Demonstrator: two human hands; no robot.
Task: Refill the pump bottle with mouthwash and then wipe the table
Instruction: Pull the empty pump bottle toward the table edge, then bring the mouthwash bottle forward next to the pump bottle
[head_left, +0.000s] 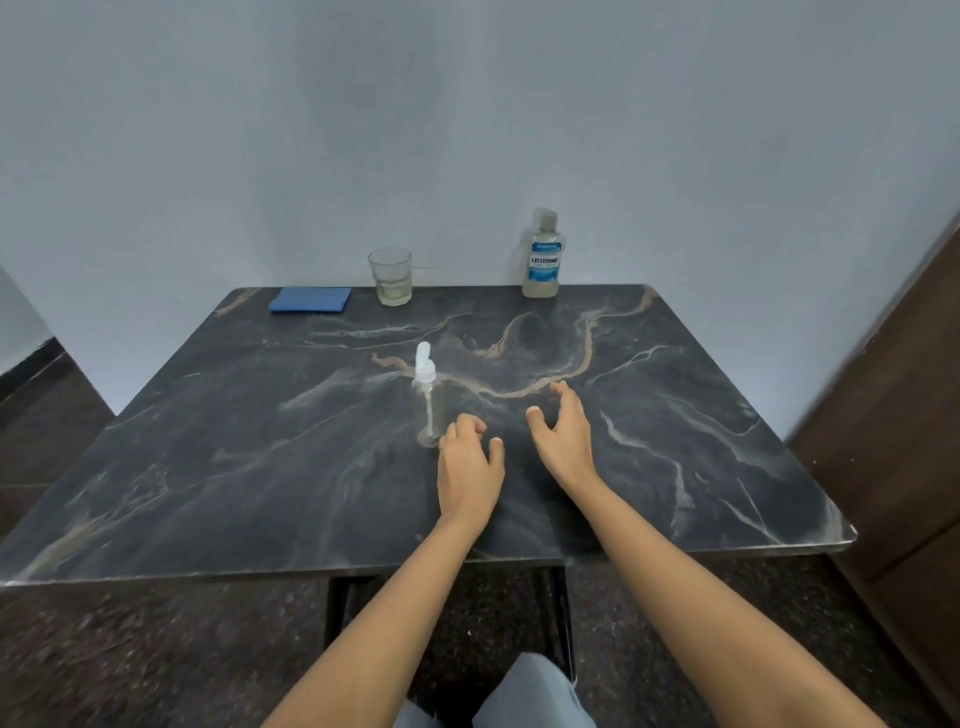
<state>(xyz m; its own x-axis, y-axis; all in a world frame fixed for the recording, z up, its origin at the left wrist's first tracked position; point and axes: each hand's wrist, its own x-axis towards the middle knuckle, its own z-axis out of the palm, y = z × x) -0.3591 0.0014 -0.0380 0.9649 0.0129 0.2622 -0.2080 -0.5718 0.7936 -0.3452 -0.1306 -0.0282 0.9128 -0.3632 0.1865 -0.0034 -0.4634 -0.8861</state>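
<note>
Curling, maybe touching pump bottle (429, 405): L hand (470, 467); R hand (563, 436) spread; glass (390, 275), mouthwash (543, 260) behind.

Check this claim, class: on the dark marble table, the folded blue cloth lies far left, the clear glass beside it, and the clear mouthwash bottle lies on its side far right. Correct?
No. The head view shows the clear mouthwash bottle standing upright far right, not on its side; blue cloth and clear glass are as stated.
</note>
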